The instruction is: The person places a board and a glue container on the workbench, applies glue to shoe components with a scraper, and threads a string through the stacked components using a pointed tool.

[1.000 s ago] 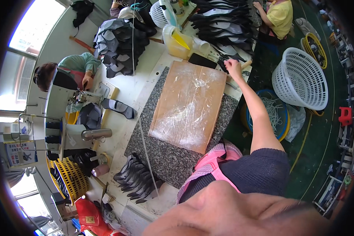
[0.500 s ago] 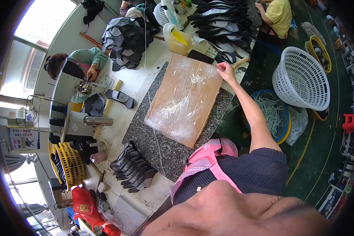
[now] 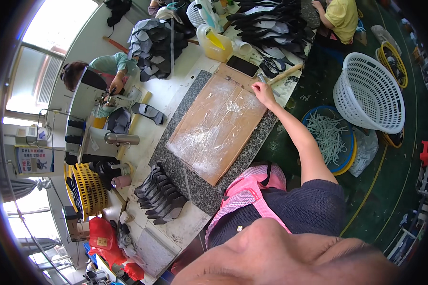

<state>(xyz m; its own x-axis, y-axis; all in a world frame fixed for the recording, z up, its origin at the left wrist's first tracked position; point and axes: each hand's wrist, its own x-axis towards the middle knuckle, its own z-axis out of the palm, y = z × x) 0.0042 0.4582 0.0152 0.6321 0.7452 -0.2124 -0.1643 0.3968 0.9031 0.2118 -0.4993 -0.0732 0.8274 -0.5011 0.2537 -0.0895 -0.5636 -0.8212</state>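
Observation:
My right hand, fingers curled together, is at the far right corner of a brown cardboard sheet and grips its edge. Whitish smears and shiny streaks cover the sheet, which lies on a speckled grey stone slab. Beyond the hand is a wooden-handled tool, with a slim silvery thing partly behind my fingers. A black phone and dark-handled scissors rest past the sheet's far edge. My left hand is not in view.
Dark shaped pieces overlap near the slab; larger piles lie at the far side. A yellowish jug stands beyond the sheet. On the floor at right are a white basket and a basin of pale strips. A co-worker sits at a sewing machine.
The cardboard sheet has shifted slightly left and nearer, with my right hand moving left and down at its corner. More of the phone and scissors now shows.

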